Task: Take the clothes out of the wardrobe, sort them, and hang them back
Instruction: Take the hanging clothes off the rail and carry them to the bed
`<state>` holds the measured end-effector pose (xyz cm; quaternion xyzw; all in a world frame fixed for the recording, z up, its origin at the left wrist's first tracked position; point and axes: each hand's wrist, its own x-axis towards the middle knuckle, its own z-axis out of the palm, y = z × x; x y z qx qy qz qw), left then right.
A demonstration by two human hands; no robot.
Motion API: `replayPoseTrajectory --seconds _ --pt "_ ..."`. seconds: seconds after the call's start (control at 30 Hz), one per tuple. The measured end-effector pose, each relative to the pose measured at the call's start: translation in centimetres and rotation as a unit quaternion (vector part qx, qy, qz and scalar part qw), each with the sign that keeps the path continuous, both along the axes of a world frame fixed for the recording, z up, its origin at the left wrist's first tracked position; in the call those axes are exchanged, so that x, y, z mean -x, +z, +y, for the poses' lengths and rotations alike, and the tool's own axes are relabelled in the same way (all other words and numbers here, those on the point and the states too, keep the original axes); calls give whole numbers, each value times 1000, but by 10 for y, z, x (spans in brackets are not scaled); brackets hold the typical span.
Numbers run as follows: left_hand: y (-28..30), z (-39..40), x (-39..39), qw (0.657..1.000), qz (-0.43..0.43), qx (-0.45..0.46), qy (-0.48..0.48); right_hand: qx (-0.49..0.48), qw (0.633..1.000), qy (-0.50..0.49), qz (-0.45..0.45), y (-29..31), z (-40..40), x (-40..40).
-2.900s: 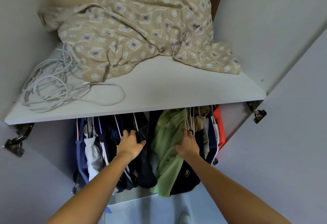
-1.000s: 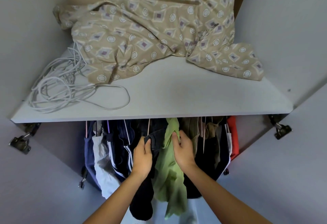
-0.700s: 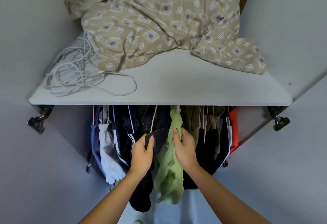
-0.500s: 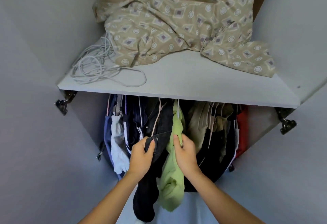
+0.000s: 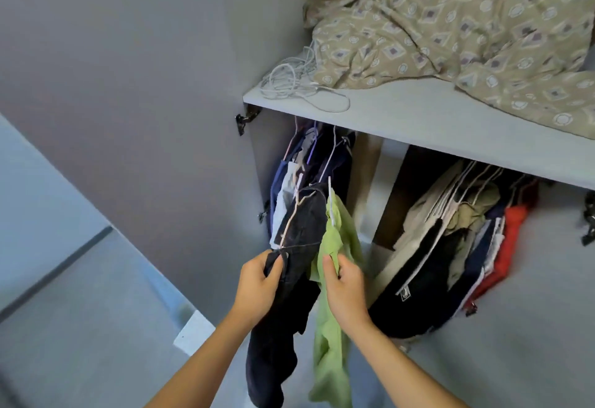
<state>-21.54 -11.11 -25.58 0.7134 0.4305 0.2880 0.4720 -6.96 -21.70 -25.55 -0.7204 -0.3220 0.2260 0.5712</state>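
My left hand grips a dark navy garment on a pale hanger, held out in front of the wardrobe opening. Beside it my right hand pinches a light green garment on a white hanger. Both garments hang down below my hands. Under the wardrobe shelf a small bunch of dark and white clothes hangs at the left. A larger bunch of beige, black and red clothes hangs at the right, with a gap between the two.
A patterned beige sheet and a coil of white cable lie on the shelf. The open left wardrobe door stands close to my left arm. A hinge sits under the shelf's left corner.
Both hands have drawn the navy and green garments out from the rail and to the left. A gap now shows between the hanging bunches. My view has swung left.
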Motion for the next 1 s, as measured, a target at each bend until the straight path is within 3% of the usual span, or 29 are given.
replayPoseTrajectory --seconds 0.37,0.6,0.77,1.0 --pt "-31 -36 193 996 17 12 92 45 991 123 25 -7 -7 176" --pt "-45 -60 354 990 -16 67 119 88 979 179 50 -34 -12 325" --pt "-51 -82 458 982 8 102 157 104 967 222 64 -37 -4 429" --pt "-54 -99 573 947 13 101 305 116 931 338 73 -26 32 539"
